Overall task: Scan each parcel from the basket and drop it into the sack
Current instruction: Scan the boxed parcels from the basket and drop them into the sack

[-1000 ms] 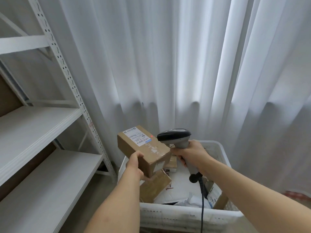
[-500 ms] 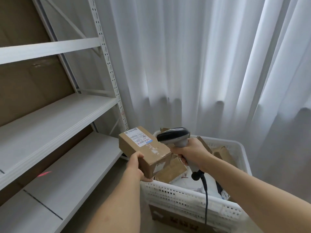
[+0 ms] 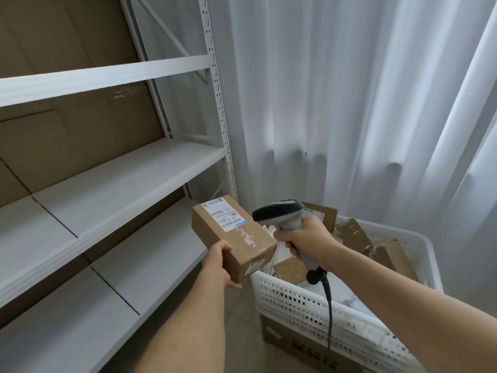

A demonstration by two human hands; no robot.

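Observation:
My left hand (image 3: 219, 263) grips the near end of a brown cardboard parcel (image 3: 236, 240), its white shipping label facing up. My right hand (image 3: 306, 239) grips the handle of a grey and black barcode scanner (image 3: 279, 212), whose head sits just right of the parcel and points left across it. A black cable (image 3: 328, 313) hangs from the handle. Behind both hands stands the white perforated basket (image 3: 304, 300), holding several more cardboard parcels (image 3: 355, 232) and white mailers. No sack is in view.
A white metal shelving rack (image 3: 113, 181) fills the left side, with brown cardboard behind it. A white curtain (image 3: 349, 103) hangs at the back. The basket rests on a cardboard box (image 3: 295, 343) on the tiled floor.
The view has swung left, bringing more of the rack into sight. Both hands have carried the parcel and scanner leftward, off the basket's left edge. The grips are unchanged.

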